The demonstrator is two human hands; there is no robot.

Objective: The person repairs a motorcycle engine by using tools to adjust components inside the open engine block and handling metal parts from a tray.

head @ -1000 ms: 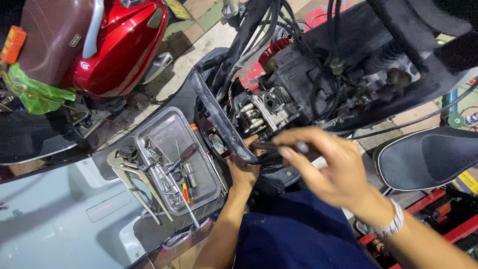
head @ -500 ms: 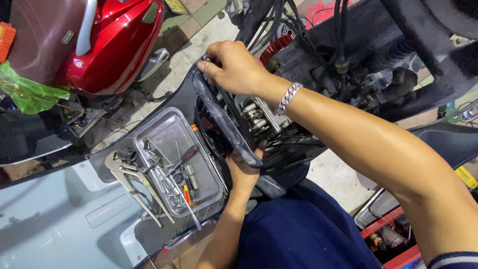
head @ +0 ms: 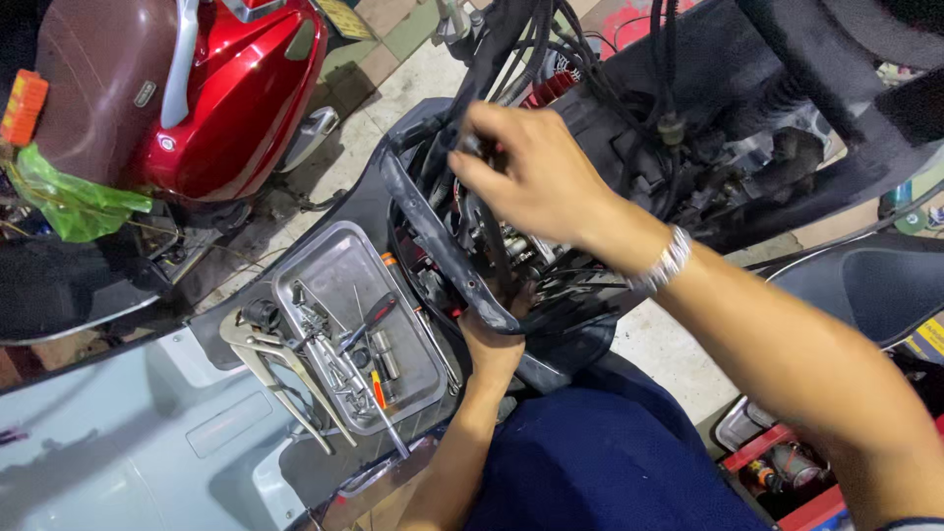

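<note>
The right hand (head: pixel 531 177) pinches a black cable bundle (head: pixel 472 147) far inside the stripped scooter; the left hand (head: pixel 492 339) clamps the curved black plastic frame panel (head: pixel 433 241). Steadying that panel should help, and the metal tool tray (head: pixel 339 270) lies left.

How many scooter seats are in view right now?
2. A brown seat tops the red scooter at upper left; a black seat lies at right, behind the right hand's forearm. Others may be out of frame.

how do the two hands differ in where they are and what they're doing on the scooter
The right hand is up high, back fully in view, fingers closed around dark cables at the open engine bay; it wears a silver metal bracelet. The left hand sits lower, mostly hidden behind the curved black plastic panel, wrist bare. Both touch the same stripped scooter.
</note>
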